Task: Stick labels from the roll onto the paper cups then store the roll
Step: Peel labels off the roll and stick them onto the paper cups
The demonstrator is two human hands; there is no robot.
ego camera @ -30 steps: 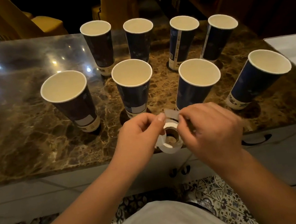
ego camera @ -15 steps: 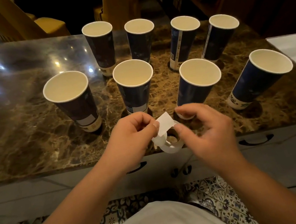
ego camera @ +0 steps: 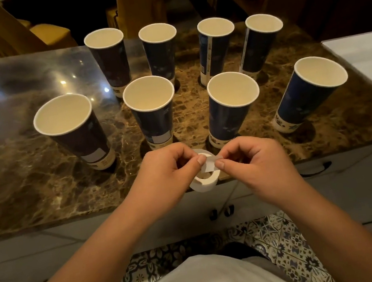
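Both hands at the near edge of the marble counter (ego camera: 28, 185). Left hand (ego camera: 162, 169) curled, thumb and forefinger pinching one end of a white label (ego camera: 209, 164). Right hand (ego camera: 254, 161) pinches the label's other end the same way. Label roll (ego camera: 205, 181) hangs just below the label, over the counter's near edge; which fingers carry it, cannot tell. Beyond the roll, a near row of four paper cups: leftmost cup (ego camera: 76, 133) and second cup (ego camera: 152, 112) each bear a pale label low down. Behind them, a far row of four cups (ego camera: 160, 52).
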